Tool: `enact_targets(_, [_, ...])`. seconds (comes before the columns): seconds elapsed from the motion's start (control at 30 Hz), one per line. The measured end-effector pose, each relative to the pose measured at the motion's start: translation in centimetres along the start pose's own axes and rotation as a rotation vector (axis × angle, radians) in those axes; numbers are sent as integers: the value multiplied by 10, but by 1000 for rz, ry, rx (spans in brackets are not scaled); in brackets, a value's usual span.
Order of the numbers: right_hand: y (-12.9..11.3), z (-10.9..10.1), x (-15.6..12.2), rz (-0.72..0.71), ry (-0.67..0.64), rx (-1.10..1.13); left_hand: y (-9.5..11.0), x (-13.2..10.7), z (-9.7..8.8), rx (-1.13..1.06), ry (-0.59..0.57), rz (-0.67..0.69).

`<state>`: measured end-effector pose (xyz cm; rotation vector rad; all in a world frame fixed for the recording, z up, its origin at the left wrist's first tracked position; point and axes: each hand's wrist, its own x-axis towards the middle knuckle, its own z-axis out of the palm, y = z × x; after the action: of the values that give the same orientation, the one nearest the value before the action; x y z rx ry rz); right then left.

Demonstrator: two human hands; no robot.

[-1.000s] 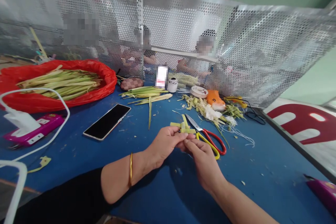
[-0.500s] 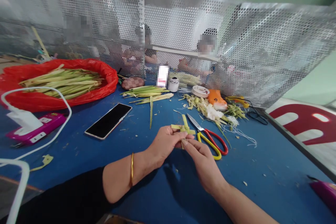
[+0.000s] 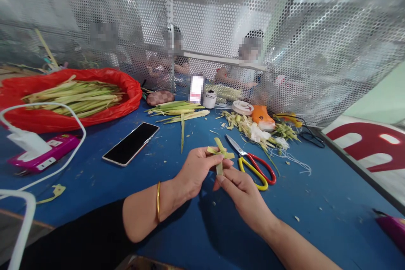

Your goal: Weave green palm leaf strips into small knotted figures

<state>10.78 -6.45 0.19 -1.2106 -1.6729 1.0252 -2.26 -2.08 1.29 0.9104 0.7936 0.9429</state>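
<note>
Above the blue table (image 3: 177, 223), my left hand (image 3: 196, 168) pinches a small cross of folded green leaf strips (image 3: 220, 152). One strip hangs down between the two hands. My right hand (image 3: 242, 192) is closed on the lower end of that hanging strip. A gold bangle (image 3: 157, 202) sits on my left wrist. Scissors with one red and one yellow handle (image 3: 253, 162) lie just beyond my right hand.
A black phone (image 3: 130, 143) lies left of my hands. A red bag of green leaf stalks (image 3: 76, 97) sits far left, and loose leaves (image 3: 177, 112) and scraps (image 3: 253, 128) lie further back. A perforated metal screen (image 3: 221, 38) closes the far side, with people behind it.
The leaf cross has been turned and lifted a little in my left hand. My right hand has slid down off the cross to the end of the hanging strip.
</note>
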Motion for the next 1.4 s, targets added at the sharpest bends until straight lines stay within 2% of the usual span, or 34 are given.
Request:
enact_targets(0.23, [1, -2, -1, -73, -43, -130, 1, 3, -3, 23, 27, -5])
enact_targets(0.3, [2, -6, 0, -38, -36, -162, 6, 4, -6, 58, 44, 16])
enact_targets(0.4, [4, -17, 4, 66, 150, -133, 12, 4, -9, 119, -4, 28])
enact_targets(0.47, [4, -23, 6, 78, 247, -44, 15, 3, -9, 144, -66, 3])
enact_targets(0.6, [5, -23, 8, 34, 112, -3, 12, 1, -7, 171, -134, -14])
enact_targets(0.67, [6, -19, 8, 21, 81, -53, 7, 2, -7, 215, -106, -31])
enact_targets(0.83, [7, -14, 4, 15, 109, -162, 0, 5, -5, 223, -18, -44])
enact_targets(1.0, [1, -16, 1, -3, 175, -179, 5, 4, -4, 156, 18, -26])
enact_targets(1.23, [1, -12, -2, -76, 182, -235, 6, 7, -6, 149, 87, -39])
enact_targets(1.33, [-1, -13, -3, -162, 135, -367, 5, 9, -10, 174, 61, -96])
enact_targets(1.4, [-5, -19, -3, -239, 116, -483, 7, 8, -12, 207, -4, -139])
